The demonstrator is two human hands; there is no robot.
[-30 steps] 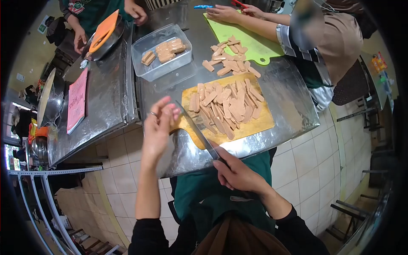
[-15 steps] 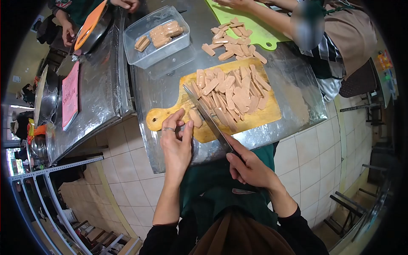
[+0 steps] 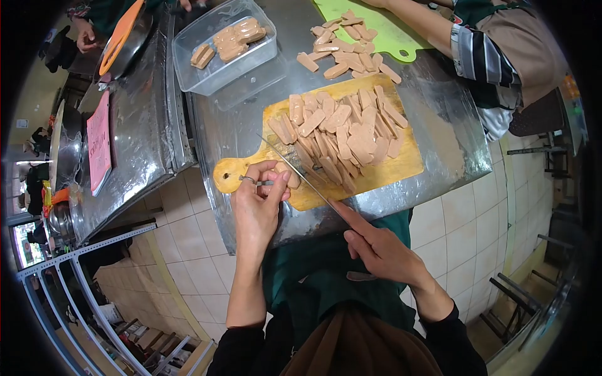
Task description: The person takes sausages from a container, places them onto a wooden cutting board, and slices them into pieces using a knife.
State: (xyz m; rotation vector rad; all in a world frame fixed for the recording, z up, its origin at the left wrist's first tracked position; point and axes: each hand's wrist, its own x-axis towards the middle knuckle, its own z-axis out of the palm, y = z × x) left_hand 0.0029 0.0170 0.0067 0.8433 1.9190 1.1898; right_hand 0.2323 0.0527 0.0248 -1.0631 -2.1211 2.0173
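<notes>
A wooden board (image 3: 392, 178) lies on the metal table, its round handle towards the left. Many pinkish-brown sausage slices (image 3: 360, 141) are heaped on it. My right hand (image 3: 376, 247) grips a long knife (image 3: 295, 168), whose blade points up and left across the board's lower left part. Just left of the blade, my left hand (image 3: 260, 197) has its fingers curled round a sausage piece (image 3: 288, 175) at the board's edge. More slices (image 3: 351, 53) lie behind the board, partly on a green cutting board (image 3: 382, 31).
A clear plastic tub (image 3: 226, 75) with sausage pieces stands at the back left. On the side table are a pink booklet (image 3: 99, 144) and a metal bowl with an orange board (image 3: 119, 41). One person's arms reach in at upper right; another person's hand shows at upper left.
My left hand has moved from beside the board onto the sausage piece and closed round it. The knife has turned its blade edge-on. The view has shifted, so the tub and boards appear higher.
</notes>
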